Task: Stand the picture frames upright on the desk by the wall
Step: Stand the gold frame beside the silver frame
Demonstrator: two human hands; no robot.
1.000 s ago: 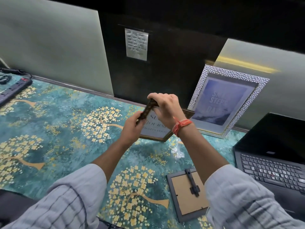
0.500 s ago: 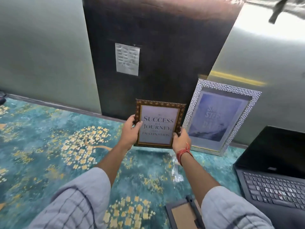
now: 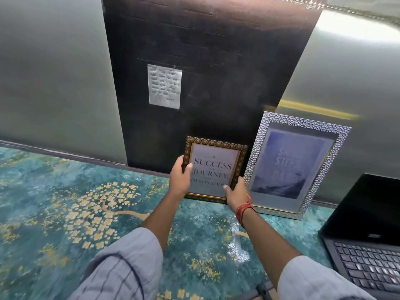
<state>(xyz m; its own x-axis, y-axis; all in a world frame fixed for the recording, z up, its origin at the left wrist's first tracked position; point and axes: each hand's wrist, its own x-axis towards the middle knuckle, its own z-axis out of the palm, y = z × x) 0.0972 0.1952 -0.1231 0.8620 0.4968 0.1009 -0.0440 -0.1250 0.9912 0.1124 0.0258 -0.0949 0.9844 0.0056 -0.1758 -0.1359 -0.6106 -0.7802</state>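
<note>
Your left hand (image 3: 180, 179) grips the left edge of the small dark-gold frame (image 3: 214, 169), your right hand (image 3: 235, 191) its lower right corner; it stands upright at the dark wall panel (image 3: 216, 61), just beside the leaning silver frame (image 3: 296, 163), with the laptop (image 3: 365, 234) farthest right.

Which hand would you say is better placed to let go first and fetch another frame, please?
Probably the right hand: it only rests low on the brown frame corner, while the left hand grips its side edge and can steady it beside the silver frame.
</note>
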